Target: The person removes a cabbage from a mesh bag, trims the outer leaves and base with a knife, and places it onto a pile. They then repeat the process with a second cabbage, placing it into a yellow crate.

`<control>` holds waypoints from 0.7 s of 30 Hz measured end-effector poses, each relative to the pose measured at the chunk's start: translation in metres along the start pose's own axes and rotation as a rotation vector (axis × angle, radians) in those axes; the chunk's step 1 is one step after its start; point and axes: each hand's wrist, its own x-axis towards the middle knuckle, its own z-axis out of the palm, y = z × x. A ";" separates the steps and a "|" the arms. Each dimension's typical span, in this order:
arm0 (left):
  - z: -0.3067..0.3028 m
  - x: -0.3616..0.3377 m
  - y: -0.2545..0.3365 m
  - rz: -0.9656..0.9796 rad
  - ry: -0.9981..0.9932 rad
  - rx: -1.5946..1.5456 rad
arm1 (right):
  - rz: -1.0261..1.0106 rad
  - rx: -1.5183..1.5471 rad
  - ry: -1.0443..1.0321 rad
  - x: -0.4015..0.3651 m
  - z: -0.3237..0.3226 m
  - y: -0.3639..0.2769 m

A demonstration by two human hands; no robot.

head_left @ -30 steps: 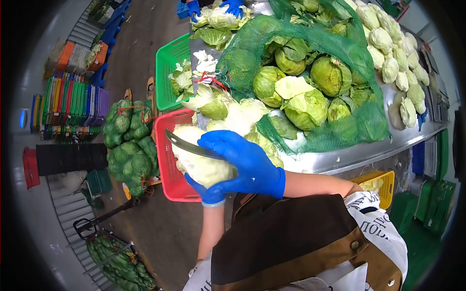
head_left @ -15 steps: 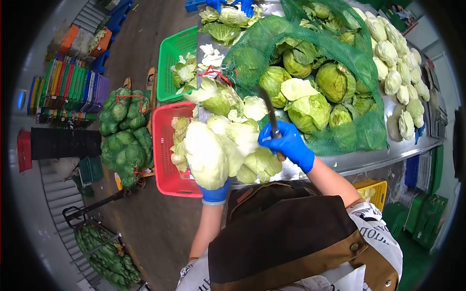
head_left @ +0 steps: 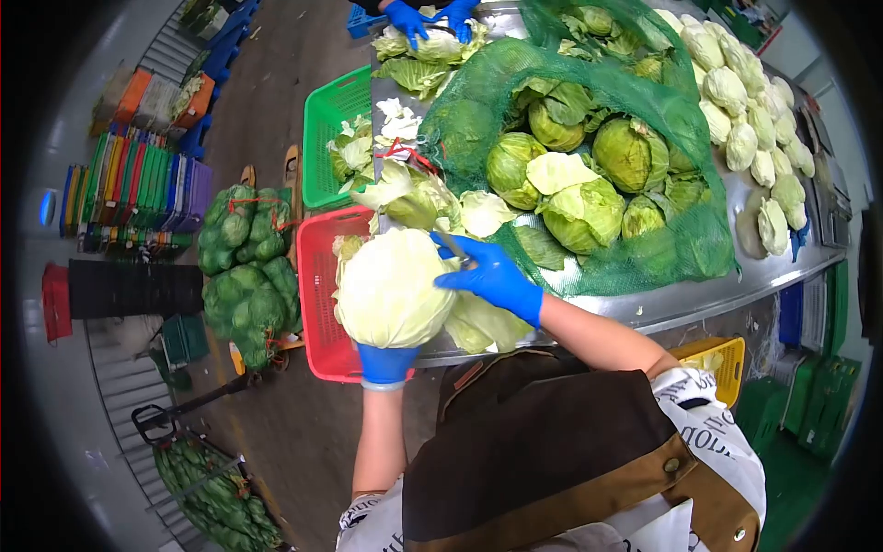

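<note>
A pale, trimmed cabbage [head_left: 394,290] rests in my left hand [head_left: 384,364], which wears a blue glove and grips it from below. My right hand [head_left: 492,281], also gloved in blue, is closed around a knife [head_left: 452,247] and lies against the cabbage's right side. Most of the blade is hidden or blurred. Loose outer leaves [head_left: 487,322] lie under my right hand at the table's edge. Beyond them, a green mesh bag [head_left: 644,267] lies open around several untrimmed cabbages [head_left: 584,212].
A red basket [head_left: 317,317] and a green basket [head_left: 322,106] stand left of the metal table [head_left: 635,313]. Trimmed cabbages [head_left: 727,89] are piled at the right. Across the table, a co-worker's gloved hands [head_left: 432,20] touch a cabbage. A yellow crate [head_left: 731,368] stands lower right.
The cabbage has turned in my left hand, showing a rounder face. My right hand has moved left and down with the knife onto it. The co-worker's hands reach further into view.
</note>
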 end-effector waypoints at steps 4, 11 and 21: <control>0.012 -0.007 0.028 -0.147 0.055 -0.499 | -0.088 -0.230 0.011 -0.018 -0.019 -0.012; -0.010 -0.004 0.102 -0.349 0.233 -1.247 | -0.456 -0.690 -0.031 -0.044 0.001 -0.055; -0.013 -0.032 0.077 -0.481 0.108 -1.456 | 0.465 0.633 -0.128 -0.076 -0.030 -0.011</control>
